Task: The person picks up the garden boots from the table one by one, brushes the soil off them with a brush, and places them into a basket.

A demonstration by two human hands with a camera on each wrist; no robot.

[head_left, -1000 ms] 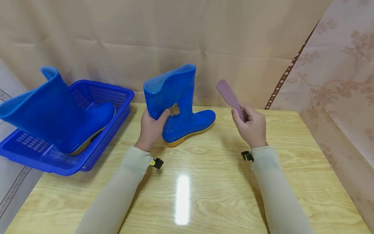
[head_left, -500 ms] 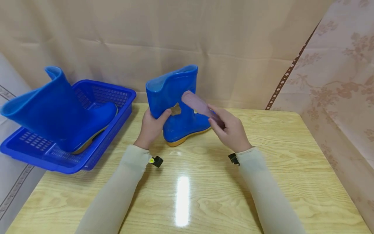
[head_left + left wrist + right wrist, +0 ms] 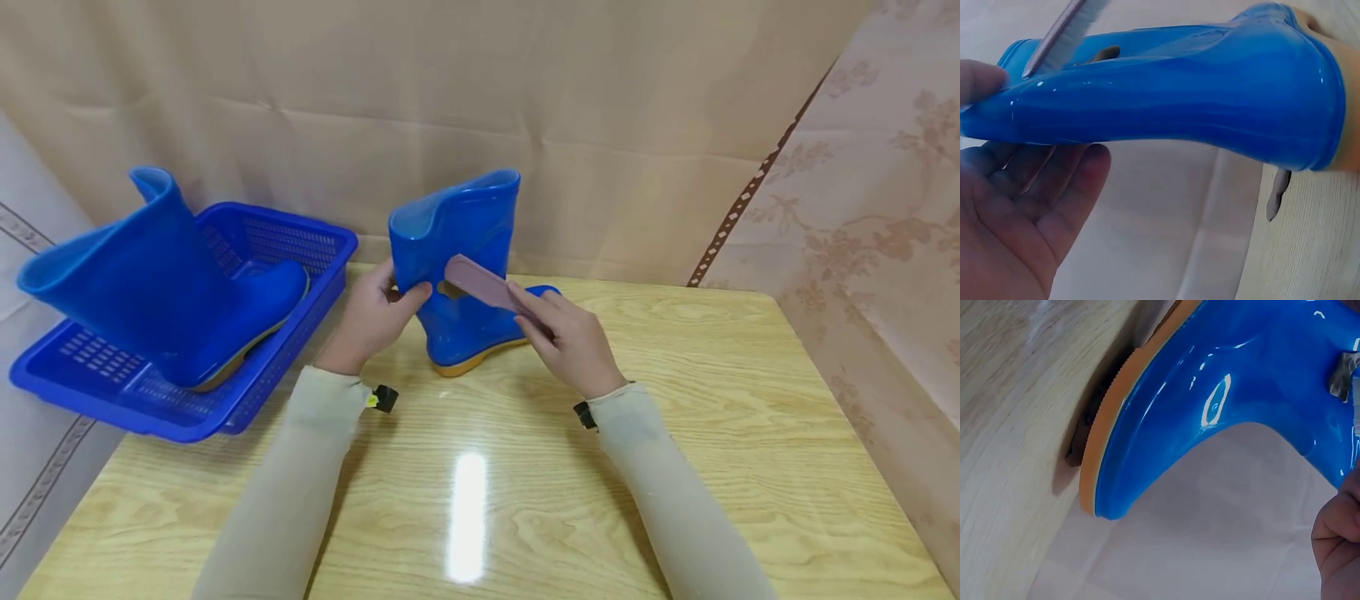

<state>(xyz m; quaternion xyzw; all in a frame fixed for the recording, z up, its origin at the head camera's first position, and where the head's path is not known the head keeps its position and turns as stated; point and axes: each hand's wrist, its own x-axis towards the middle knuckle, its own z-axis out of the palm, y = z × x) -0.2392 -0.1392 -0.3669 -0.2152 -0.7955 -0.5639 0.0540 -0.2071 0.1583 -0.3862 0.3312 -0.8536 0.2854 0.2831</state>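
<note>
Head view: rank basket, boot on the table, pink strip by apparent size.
1. Basket, largest, though nearer the camera than the boot.
2. Boot on the table, steadied by the left hand.
3. Pink strip, pinched by the right hand, smallest.

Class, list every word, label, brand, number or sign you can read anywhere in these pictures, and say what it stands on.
None: no readable text shows in any view.
The boot held by the left hand: no lettering visible.
The pink strip in the right hand: plain.
The small yellow tag at the left wrist: too small to read.
</note>
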